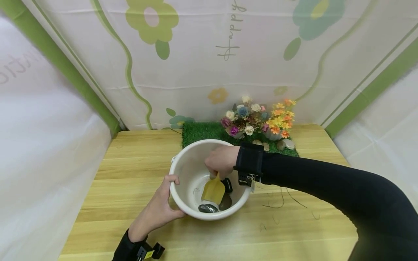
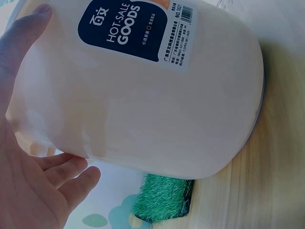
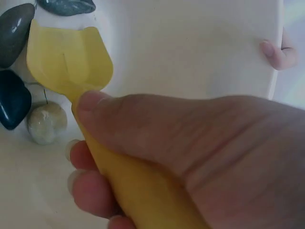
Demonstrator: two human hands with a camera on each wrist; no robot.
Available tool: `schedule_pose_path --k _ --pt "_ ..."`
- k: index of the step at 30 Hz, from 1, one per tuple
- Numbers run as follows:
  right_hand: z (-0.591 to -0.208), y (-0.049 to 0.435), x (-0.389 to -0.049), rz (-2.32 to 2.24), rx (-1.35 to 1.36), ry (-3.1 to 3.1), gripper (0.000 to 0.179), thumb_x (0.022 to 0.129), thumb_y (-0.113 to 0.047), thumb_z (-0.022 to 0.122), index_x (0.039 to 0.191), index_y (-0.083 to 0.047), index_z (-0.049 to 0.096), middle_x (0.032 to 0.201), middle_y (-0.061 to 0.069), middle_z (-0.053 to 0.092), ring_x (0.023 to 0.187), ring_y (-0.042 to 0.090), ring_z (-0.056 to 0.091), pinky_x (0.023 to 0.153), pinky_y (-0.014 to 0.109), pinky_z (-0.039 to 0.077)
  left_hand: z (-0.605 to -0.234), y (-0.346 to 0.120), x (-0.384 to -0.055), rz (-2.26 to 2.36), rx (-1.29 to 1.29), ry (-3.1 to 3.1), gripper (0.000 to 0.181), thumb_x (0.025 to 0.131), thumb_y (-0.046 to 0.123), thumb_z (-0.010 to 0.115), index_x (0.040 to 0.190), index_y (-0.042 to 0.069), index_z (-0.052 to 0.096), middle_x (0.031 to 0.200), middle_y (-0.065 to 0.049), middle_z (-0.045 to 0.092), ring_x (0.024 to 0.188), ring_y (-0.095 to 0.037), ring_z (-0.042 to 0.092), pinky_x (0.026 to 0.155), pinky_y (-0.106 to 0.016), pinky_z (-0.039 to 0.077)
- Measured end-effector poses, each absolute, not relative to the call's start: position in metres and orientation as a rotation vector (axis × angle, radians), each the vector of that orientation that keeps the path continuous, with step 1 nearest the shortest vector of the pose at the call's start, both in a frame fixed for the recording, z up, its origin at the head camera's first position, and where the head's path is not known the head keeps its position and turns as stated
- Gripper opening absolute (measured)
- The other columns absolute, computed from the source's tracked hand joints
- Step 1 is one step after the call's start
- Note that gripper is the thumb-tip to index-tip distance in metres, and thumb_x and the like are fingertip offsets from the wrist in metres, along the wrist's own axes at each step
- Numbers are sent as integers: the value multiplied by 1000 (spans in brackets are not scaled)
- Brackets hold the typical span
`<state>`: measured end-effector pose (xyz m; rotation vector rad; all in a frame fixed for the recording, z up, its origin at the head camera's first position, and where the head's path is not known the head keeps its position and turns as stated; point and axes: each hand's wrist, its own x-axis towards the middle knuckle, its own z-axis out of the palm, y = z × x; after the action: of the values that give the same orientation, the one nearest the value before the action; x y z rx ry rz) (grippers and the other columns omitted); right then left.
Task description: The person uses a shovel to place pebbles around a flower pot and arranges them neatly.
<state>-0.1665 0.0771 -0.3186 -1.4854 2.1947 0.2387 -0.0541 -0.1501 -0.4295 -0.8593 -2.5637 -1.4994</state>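
A white bucket (image 1: 210,216) stands on the wooden table. My left hand (image 1: 160,206) grips its rim at the left, a fingertip hooked over the edge; the left wrist view shows the bucket's labelled outer wall. Reaching inside, my right hand (image 1: 223,160) holds a yellow toy shovel (image 1: 213,192) by its handle, thumb along the top, blade pointing down at the bottom. Beside the blade lie a striped dark stone (image 1: 208,208), a brown-grey stone (image 1: 225,202) and a black stone (image 1: 226,185). A pale round stone (image 3: 46,122) shows in the right wrist view.
Behind the bucket lies a green turf mat (image 1: 199,131) with a mixed flower bunch (image 1: 243,117), yellow-orange flowers (image 1: 281,117) and several pale stones (image 1: 289,144). Thin dark strands lie on the table (image 1: 130,188) at right. Printed cloth (image 1: 196,65) hangs behind.
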Motion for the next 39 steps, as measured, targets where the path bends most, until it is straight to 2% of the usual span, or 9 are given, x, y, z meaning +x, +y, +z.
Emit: schedule_pose_path --k 5,10,15,18,22,25,31,39 --pt "-320 75 -170 246 -1488 2165 44 72 -5 66 52 -16 29 53 -6 12 50 11 11 49 25 15 -429 -150 -54 -1501 -868 -2547 72 65 33 81 110 15 29 149 -7 18 123 -31 37 86 -51 43" --pt "-330 72 -175 288 -1495 2111 35 71 -11 71 51 -19 43 49 -8 25 48 10 22 47 23 21 -429 -150 -54 -1512 -862 -2536 74 63 33 82 109 8 30 147 -9 21 122 -31 39 85 -50 44" --pt "-344 72 -181 285 -1533 2072 31 67 -12 74 52 -21 49 47 -9 33 44 8 29 43 22 24 -428 -149 -55 -1510 -864 -2552 75 64 34 82 109 8 29 148 -8 20 122 -30 38 85 -49 44" --pt "-333 69 -174 241 -1495 2017 19 70 -10 74 57 -18 61 49 -12 40 47 6 33 46 21 27 -427 -150 -55 -1504 -860 -2564 75 63 35 82 109 8 29 148 -8 19 123 -30 37 86 -49 43" --pt "-330 68 -170 188 -1449 1986 6 72 -10 73 72 -16 72 56 -13 49 53 5 39 50 19 32 -427 -150 -54 -1495 -855 -2575 75 63 35 82 109 8 29 149 -8 18 125 -29 35 87 -48 42" --pt "-332 69 -172 140 -1442 1967 7 73 -9 72 76 -15 73 57 -13 51 52 4 42 50 18 34 -426 -150 -54 -1490 -859 -2576 75 64 35 82 109 8 29 149 -7 17 125 -29 35 87 -48 42" --pt "-333 74 -179 -13 -1407 1840 6 77 -3 67 74 -7 70 51 -10 44 44 4 38 47 19 32 -427 -149 -55 -1480 -862 -2570 75 63 34 82 109 8 29 150 -6 15 127 -29 32 88 -50 42" --pt "-335 76 -182 -44 -1381 1788 10 81 -4 65 72 -5 66 52 -7 44 43 6 39 48 19 33 -426 -149 -54 -1476 -856 -2575 74 63 36 82 109 16 28 150 -6 16 126 -30 33 86 -51 42"
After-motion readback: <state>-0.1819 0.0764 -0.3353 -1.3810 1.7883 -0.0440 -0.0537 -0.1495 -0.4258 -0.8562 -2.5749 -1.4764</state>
